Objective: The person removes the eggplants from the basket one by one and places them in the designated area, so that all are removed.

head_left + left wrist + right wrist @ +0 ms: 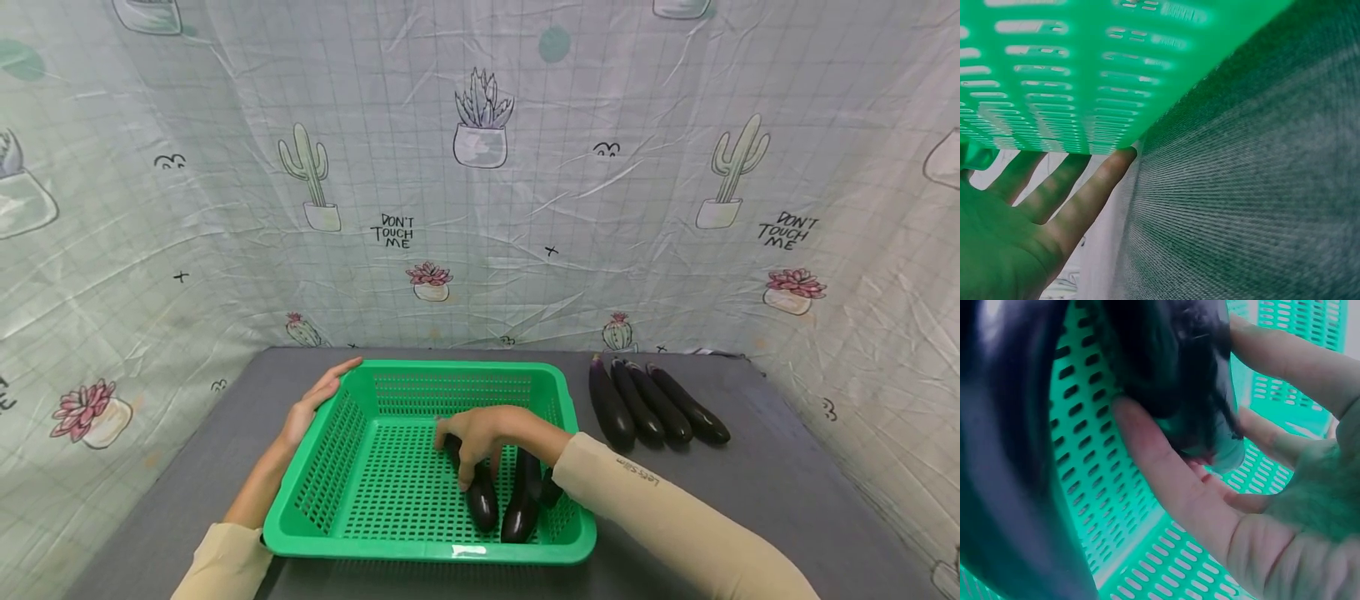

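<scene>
A green plastic basket [382, 547] with slotted walls stands on the grey table. Inside it my right hand [480, 433] grips a dark, glossy eggplant [482, 507], thumb on one side and fingers on the other. Beside that lies a second eggplant [519, 512], and part of another dark one [551, 490] shows next to my sleeve. In the right wrist view the held eggplant [1172, 356] sits between my thumb and fingers. My left hand [306, 408] lies along the basket's left outer side; its fingers [1085, 200] look straight and spread in the left wrist view.
On the table right of the basket, several eggplants [645, 404] lie side by side. A pale curtain [540, 200] printed with cacti hangs behind and at both sides of the grey table [750, 492].
</scene>
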Action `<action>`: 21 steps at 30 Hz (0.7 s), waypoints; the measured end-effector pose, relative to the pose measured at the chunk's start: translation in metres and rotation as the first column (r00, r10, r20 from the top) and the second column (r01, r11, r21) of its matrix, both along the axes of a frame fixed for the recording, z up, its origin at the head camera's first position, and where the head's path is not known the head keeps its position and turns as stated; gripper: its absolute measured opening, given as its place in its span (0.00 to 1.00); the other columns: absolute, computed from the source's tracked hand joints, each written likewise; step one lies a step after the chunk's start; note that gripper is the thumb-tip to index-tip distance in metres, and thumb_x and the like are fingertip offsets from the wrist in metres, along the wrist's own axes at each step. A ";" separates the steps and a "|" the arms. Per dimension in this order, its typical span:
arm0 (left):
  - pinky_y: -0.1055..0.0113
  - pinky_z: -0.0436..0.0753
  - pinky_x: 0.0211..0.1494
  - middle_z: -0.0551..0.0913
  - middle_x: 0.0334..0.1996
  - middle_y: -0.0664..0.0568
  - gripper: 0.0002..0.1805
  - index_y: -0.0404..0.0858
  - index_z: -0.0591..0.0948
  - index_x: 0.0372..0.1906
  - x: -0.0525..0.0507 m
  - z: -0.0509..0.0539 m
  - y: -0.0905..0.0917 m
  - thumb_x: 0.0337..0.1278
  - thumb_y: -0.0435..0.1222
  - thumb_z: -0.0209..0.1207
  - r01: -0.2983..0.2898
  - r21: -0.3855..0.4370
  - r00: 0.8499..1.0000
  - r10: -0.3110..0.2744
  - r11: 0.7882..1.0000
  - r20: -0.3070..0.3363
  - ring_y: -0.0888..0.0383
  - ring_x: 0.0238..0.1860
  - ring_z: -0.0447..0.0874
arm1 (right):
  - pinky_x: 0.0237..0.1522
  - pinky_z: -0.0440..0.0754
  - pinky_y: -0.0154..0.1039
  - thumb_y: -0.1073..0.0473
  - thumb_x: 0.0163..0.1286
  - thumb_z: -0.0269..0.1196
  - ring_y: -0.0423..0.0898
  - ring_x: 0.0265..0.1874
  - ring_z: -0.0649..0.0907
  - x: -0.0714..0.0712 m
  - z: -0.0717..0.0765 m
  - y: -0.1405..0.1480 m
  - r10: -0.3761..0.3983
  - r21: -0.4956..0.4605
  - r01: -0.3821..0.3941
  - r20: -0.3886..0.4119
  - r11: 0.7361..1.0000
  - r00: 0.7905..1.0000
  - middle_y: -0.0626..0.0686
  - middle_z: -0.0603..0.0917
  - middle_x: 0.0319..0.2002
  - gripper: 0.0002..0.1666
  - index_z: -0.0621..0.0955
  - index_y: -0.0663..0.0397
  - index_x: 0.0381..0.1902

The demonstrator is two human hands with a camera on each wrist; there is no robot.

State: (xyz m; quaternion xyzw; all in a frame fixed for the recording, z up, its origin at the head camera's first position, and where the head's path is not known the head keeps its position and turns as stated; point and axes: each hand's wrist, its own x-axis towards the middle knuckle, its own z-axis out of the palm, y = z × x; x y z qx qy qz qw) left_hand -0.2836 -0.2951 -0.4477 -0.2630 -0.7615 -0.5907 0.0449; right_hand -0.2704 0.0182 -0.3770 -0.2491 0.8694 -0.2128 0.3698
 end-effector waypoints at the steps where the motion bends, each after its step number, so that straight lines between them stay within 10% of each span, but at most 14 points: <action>1: 0.47 0.52 0.77 0.55 0.80 0.42 0.29 0.26 0.55 0.80 0.000 0.000 0.000 0.86 0.38 0.28 -0.007 -0.007 1.000 0.007 1.000 0.002 0.80 0.72 0.54 | 0.37 0.90 0.47 0.67 0.61 0.76 0.44 0.39 0.85 0.000 0.001 0.001 0.004 -0.009 -0.004 0.007 1.000 1.000 0.56 0.63 0.77 0.41 0.75 0.43 0.71; 3: 0.44 0.52 0.76 0.52 0.81 0.36 0.30 0.27 0.55 0.80 0.001 0.000 0.000 0.86 0.39 0.28 -0.010 -0.010 1.000 0.010 1.000 0.016 0.79 0.72 0.54 | 0.38 0.90 0.48 0.68 0.61 0.76 0.44 0.41 0.85 0.000 0.003 0.003 0.013 -0.034 -0.012 0.015 0.999 1.000 0.55 0.61 0.79 0.42 0.75 0.42 0.71; 10: 0.82 0.61 0.66 0.56 0.80 0.48 0.29 0.28 0.55 0.81 0.001 0.000 0.001 0.86 0.38 0.28 0.009 0.021 1.000 -0.009 1.000 0.017 0.77 0.72 0.57 | 0.41 0.90 0.48 0.71 0.60 0.75 0.49 0.56 0.81 -0.002 0.010 0.012 0.020 -0.140 -0.015 0.031 0.990 0.999 0.55 0.60 0.79 0.43 0.74 0.42 0.71; 17: 0.77 0.71 0.68 0.57 0.78 0.54 0.30 0.26 0.50 0.81 0.001 -0.002 0.000 0.87 0.38 0.26 0.099 0.101 0.993 -0.104 0.990 0.048 0.71 0.72 0.67 | 0.40 0.88 0.48 0.69 0.62 0.74 0.48 0.55 0.78 -0.001 0.017 0.023 0.055 -0.207 -0.058 -0.019 0.977 0.998 0.53 0.60 0.79 0.42 0.74 0.41 0.72; 21: 0.62 0.59 0.76 0.57 0.80 0.50 0.29 0.27 0.54 0.81 0.000 -0.001 0.000 0.86 0.38 0.28 0.017 0.016 1.000 -0.017 1.000 0.019 0.62 0.79 0.56 | 0.40 0.87 0.51 0.68 0.62 0.74 0.48 0.47 0.81 0.000 0.023 0.029 0.065 -0.243 -0.078 -0.059 0.967 0.996 0.53 0.62 0.79 0.42 0.74 0.40 0.72</action>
